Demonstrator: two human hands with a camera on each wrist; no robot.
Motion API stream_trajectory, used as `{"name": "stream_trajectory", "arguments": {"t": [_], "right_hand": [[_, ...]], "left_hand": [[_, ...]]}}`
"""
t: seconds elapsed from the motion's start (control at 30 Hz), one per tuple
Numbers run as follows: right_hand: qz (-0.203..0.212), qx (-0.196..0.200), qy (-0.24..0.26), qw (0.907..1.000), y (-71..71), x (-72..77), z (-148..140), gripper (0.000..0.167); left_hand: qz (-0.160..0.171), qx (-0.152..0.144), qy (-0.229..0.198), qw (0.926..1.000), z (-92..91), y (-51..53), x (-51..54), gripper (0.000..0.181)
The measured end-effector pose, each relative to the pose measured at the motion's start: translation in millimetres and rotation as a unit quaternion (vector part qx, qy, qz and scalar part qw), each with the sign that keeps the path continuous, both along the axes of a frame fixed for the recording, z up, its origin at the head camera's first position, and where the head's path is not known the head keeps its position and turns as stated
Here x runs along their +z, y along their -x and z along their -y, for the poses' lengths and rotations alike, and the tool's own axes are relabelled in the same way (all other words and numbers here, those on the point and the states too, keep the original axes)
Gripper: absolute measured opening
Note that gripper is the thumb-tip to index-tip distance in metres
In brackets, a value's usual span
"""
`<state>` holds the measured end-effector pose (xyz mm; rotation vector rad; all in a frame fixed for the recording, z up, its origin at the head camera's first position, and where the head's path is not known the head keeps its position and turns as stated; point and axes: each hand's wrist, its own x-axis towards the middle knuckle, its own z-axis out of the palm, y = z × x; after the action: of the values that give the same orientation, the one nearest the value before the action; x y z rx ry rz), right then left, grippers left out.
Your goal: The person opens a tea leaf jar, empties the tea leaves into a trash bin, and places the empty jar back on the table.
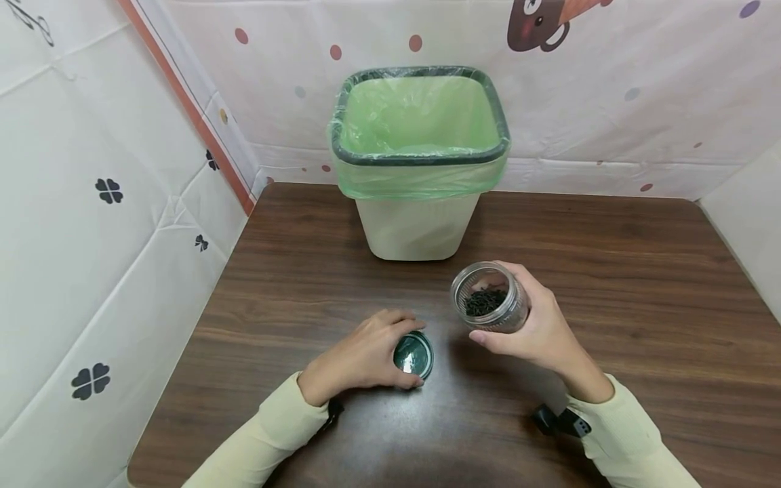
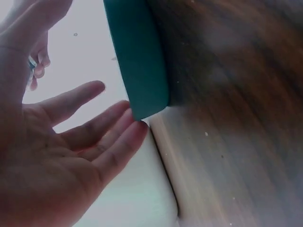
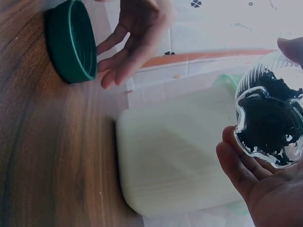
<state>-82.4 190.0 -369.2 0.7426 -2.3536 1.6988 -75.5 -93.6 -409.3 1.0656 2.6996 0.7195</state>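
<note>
Dark wood-grain table (image 1: 622, 271) before me, soft glare (image 1: 405, 420) on surface. To my left, creased white sheeting (image 1: 55, 271) with black clovers (image 1: 108, 191), orange-brown stripe (image 1: 188, 102). Ahead, pale wall covering (image 1: 457, 24) with coloured dots (image 1: 415, 43). Right, white wall (image 1: 756, 210).

Bright head view; glare on the table (image 1: 421, 434), well in from its left edge; both wrist views look hazy.

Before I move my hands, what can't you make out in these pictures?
Bin: its inside floor, hidden by its front wall in the head view.
Glass jar: one side, cut off by the right edge of the right wrist view.
Dark contents: exactly what they are; pieces too small in the head view.
Green lid: upper part, cut off by the left wrist view's top edge.
</note>
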Motion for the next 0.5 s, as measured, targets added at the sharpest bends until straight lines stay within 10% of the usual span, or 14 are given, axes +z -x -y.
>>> {"name": "stream_trajectory", "arguments": {"t": [0.5], "right_hand": [[0.001,-0.013,0.011,0.9999,0.8,6.3,-1.4,0.091]], "left_hand": [[-0.008,0.005,0.007,0.9999,-1.4,1.8,1.7,0.072]]}}
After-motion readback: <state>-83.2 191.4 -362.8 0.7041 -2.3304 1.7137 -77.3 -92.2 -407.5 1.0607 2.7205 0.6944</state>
